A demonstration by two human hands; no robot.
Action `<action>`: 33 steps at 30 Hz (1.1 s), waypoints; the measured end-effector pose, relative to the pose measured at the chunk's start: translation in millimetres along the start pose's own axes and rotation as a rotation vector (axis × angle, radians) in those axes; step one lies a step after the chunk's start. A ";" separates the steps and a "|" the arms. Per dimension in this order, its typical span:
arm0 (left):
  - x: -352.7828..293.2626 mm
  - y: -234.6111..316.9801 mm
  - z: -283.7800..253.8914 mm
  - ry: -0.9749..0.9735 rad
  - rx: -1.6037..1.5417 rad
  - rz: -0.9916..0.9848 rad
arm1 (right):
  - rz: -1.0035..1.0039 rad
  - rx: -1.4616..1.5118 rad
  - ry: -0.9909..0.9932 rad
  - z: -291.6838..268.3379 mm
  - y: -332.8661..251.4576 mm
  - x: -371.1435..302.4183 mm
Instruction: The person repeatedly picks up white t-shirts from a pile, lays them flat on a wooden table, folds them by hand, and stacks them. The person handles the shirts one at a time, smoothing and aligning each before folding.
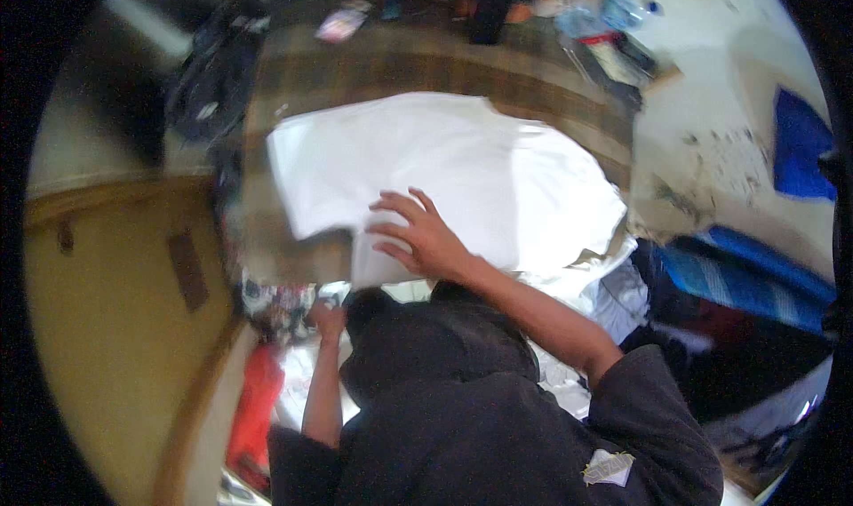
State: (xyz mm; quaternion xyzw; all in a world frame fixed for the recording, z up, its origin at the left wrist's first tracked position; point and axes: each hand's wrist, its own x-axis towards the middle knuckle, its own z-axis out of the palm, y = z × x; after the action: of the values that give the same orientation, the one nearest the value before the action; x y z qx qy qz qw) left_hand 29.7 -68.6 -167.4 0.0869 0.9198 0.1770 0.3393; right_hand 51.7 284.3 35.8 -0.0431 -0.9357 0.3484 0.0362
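Fingers (pixel 398 232) of the right hand (pixel 437 247) spread apart on white cloth (pixel 418 151), bench (pixel 426 69) showing toward its far edge; left hand (pixel 329 318) too blurred to tell.

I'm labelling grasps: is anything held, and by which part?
Right hand: spread open over the white cloth, holding nothing. Left hand: too blurred to tell.

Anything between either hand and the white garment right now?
Nothing visible separates the right hand from the white garment: it appears to rest there, fingers spread. The left hand is apart from it, nearer the person's body; blur leaves any obstacle there unclear.
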 end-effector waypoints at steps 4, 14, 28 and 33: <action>-2.7 36.9 -51.3 0.479 -0.060 -0.060 | 0.539 0.054 0.476 -91.1 93.6 -144.7; -9.3 489.7 54.0 0.147 0.005 1.165 | 1.430 -0.083 0.701 -269.4 349.9 -414.1; -33.3 695.2 164.3 -0.225 0.718 1.663 | 1.297 0.454 1.039 -251.3 268.1 -412.8; -66.7 734.4 225.6 -0.527 0.583 1.867 | 1.263 0.818 1.143 -207.1 230.4 -424.2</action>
State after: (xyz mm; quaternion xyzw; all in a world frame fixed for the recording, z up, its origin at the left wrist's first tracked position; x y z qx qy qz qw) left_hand 257.1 650.2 -5.0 0.8871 0.3873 0.1154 0.2230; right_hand 506.2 547.3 25.2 -0.6902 -0.3850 0.5307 0.3062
